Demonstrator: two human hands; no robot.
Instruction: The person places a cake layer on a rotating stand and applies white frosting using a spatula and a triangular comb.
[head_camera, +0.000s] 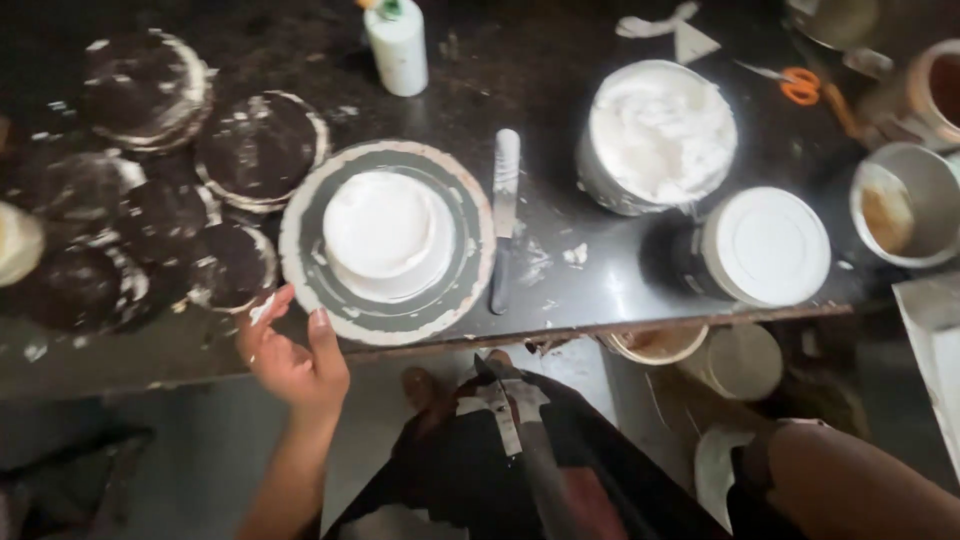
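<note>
Left hand (292, 360), fingers open and holding nothing, is touching the turntable (300, 262) rim; cake (386, 232) is sitting fully iced, dark rounds (258, 148) lying bare.

Right hand (860, 490) — only a forearm shows, fingers cut off.

Dim, soft picture; light glares off the glossy dark bench (600, 290) below the white cream tub (660, 135), whites blow out, left of it cakes sink into shadow, edges smear.
</note>
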